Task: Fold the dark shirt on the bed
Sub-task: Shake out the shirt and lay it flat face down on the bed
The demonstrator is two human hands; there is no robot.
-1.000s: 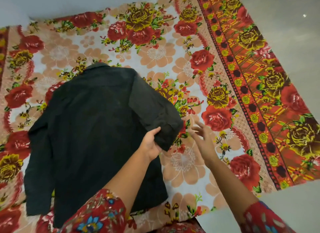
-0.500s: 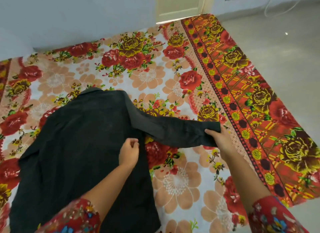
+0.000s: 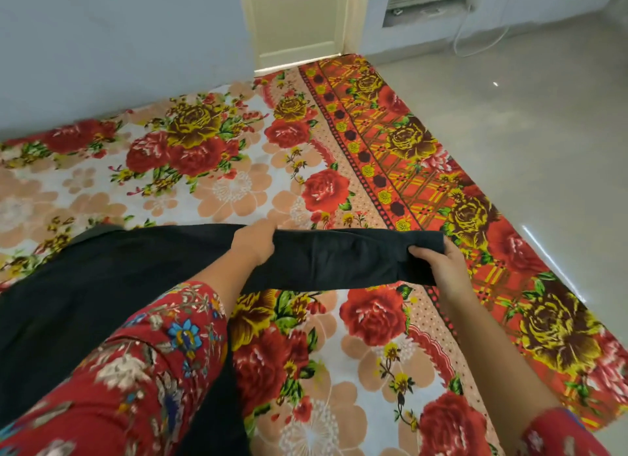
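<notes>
The dark shirt lies flat on the bed's floral sheet, its body at the lower left, partly hidden by my left sleeve. Its right sleeve is stretched straight out to the right across the sheet. My left hand rests on the sleeve near the shoulder, fingers curled over its far edge. My right hand grips the cuff end of the sleeve, thumb on top.
The bed's right edge with the red patterned border runs diagonally; beyond it is grey tiled floor. A pale wall stands behind the bed, a door at the back, a white cable on the floor.
The sleeve went from bunched in my left hand to pulled out straight by my right hand. My left hand moved up to the shoulder. The view has tilted upward.
</notes>
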